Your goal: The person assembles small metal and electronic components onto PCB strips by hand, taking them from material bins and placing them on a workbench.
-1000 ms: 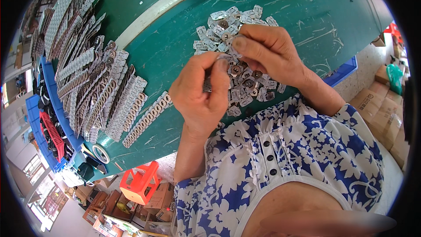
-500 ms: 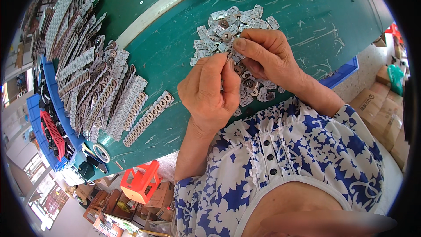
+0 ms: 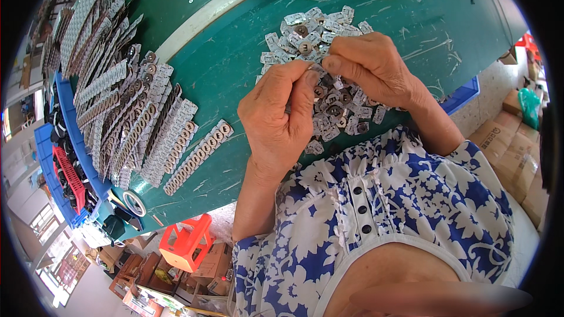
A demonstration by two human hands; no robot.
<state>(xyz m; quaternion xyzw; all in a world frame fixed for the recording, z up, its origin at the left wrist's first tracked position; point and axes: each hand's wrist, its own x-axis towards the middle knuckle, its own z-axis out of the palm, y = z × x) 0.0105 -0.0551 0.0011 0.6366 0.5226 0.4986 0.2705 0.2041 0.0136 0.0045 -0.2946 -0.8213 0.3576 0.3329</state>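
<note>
Both hands meet over a heap of small silvery plates [image 3: 329,120], several of which carry a round brown disc. My left hand [image 3: 273,114] is closed, thumb and forefinger pinching a small silvery piece [image 3: 318,69] whose shape is mostly hidden by the fingers. Right beside it, my right hand [image 3: 376,69] is also closed, its thumb and forefinger pressed together at the piece's other side; whatever lies between them is too small to name. Left of the hands, a strip of joined plates with discs [image 3: 198,157] lies apart on the green table [image 3: 235,82].
A large pile of similar strips [image 3: 126,105] covers the table's left side. Beyond it stand blue bins [image 3: 79,135] with a red basket [image 3: 69,179]. A roll of tape [image 3: 134,203] lies by the near left edge. An orange stool [image 3: 187,242] and cardboard boxes [image 3: 502,147] stand on the floor.
My right hand has shifted slightly right and turned, its fingertips lower. The left hand's fingertips have moved up a little, and a silvery piece now shows between them.
</note>
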